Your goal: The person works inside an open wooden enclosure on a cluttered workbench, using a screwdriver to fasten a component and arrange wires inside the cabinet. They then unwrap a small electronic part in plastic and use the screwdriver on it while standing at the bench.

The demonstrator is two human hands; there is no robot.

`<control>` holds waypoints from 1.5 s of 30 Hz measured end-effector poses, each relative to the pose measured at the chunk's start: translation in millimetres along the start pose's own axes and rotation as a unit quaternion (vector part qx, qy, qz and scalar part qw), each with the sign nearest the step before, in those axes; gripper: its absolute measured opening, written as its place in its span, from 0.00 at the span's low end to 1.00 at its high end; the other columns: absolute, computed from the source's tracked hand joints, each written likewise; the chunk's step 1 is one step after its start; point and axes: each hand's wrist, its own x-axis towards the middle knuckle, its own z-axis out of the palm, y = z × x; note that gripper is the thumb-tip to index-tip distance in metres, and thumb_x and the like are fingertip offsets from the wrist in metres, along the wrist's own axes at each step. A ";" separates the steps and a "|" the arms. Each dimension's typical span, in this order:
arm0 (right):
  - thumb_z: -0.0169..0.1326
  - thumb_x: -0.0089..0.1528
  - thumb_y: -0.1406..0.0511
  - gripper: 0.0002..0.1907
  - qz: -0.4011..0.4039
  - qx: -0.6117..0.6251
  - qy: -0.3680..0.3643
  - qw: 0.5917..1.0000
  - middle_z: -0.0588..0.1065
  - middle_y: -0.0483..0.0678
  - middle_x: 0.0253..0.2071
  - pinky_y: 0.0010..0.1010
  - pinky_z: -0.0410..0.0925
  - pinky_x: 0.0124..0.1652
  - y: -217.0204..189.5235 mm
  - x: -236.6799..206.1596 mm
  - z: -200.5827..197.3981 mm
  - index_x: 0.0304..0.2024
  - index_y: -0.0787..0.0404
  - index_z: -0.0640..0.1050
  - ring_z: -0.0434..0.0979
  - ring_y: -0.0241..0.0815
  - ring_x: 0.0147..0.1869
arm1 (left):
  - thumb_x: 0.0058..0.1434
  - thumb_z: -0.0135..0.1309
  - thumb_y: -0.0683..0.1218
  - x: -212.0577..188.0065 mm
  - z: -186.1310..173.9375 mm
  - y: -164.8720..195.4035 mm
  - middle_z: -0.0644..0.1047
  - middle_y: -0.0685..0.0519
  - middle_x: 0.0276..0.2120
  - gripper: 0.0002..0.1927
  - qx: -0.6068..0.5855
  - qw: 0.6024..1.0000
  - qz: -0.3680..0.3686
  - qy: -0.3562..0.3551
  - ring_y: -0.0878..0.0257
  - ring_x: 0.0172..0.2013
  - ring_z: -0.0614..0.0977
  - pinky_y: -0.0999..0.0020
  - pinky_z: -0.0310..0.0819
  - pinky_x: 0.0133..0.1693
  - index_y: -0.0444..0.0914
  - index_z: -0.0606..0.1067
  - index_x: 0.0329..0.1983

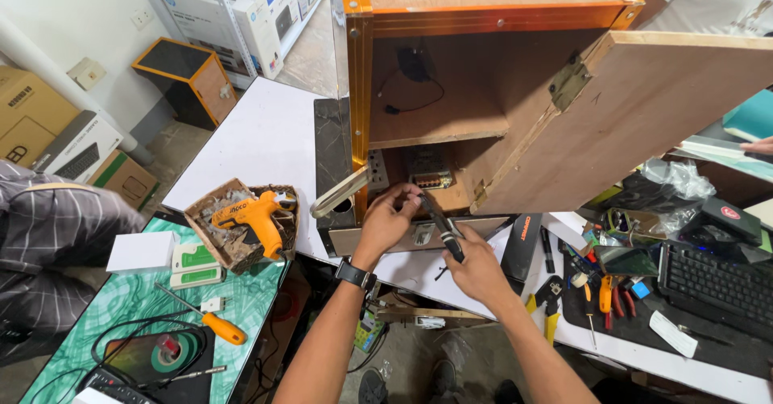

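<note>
A wooden cabinet (483,18) with orange metal edges stands on a white table, its door (644,122) swung open to the right. My left hand (386,220), with a black watch on the wrist, reaches into the lower compartment and touches a metal electronic unit (431,180) there. My right hand (477,269) grips a black-handled screwdriver (441,227) whose tip points up toward that unit. Both hands sit close together at the cabinet's lower front edge.
A cardboard box with an orange glue gun (256,219) lies left of the cabinet. An orange-handled screwdriver (217,327), tape roll (167,352) and small white boxes rest on a green surface. Pliers and tools (600,295) and a black keyboard (713,283) lie at right. People are at the left and top right.
</note>
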 end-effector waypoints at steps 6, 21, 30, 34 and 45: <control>0.58 0.59 0.65 0.08 0.142 0.027 -0.105 0.984 0.78 0.54 0.45 0.41 0.71 0.50 7.3 6.5 -11.0 0.39 0.63 0.81 0.79 0.57 0.47 | 0.64 0.56 0.44 3.3 -4.0 -0.5 0.79 0.57 0.36 0.10 -0.037 0.998 -0.021 -0.047 0.71 0.36 0.79 0.71 0.76 0.39 0.39 0.77 0.48; 0.58 0.52 0.71 0.15 0.023 -0.145 -0.102 0.984 0.74 0.56 0.55 0.46 0.65 0.56 -0.2 19.6 -56.8 0.43 0.65 0.80 0.72 0.61 0.59 | 0.66 0.52 0.41 -1.4 -12.8 49.5 0.78 0.45 0.36 0.05 0.185 0.978 0.058 -0.078 0.51 0.37 0.80 0.59 0.76 0.43 0.38 0.71 0.44; 0.56 0.50 0.72 0.17 -0.057 -0.173 -0.083 0.980 0.74 0.59 0.56 0.47 0.65 0.55 9.2 19.7 -57.8 0.43 0.67 0.80 0.73 0.63 0.58 | 0.68 0.52 0.45 1.6 -18.9 47.6 0.76 0.46 0.34 0.07 0.168 0.976 0.017 -0.135 0.54 0.34 0.76 0.57 0.72 0.40 0.40 0.68 0.46; 0.54 0.51 0.73 0.12 0.061 -0.031 -0.178 0.982 0.79 0.55 0.42 0.40 0.69 0.48 15.9 21.6 -54.9 0.36 0.65 0.83 0.77 0.54 0.47 | 0.65 0.54 0.42 -1.2 -24.3 49.6 0.73 0.45 0.33 0.07 0.173 0.967 0.132 -0.132 0.48 0.33 0.74 0.55 0.71 0.39 0.37 0.68 0.42; 0.51 0.48 0.78 0.12 0.313 0.385 -0.244 0.833 0.79 0.50 0.33 0.30 0.72 0.40 18.0 6.3 -31.6 0.35 0.70 0.79 0.78 0.42 0.36 | 0.66 0.51 0.39 -2.1 -27.5 50.8 0.71 0.45 0.37 0.05 0.178 0.957 0.158 -0.168 0.45 0.38 0.74 0.53 0.67 0.42 0.35 0.67 0.41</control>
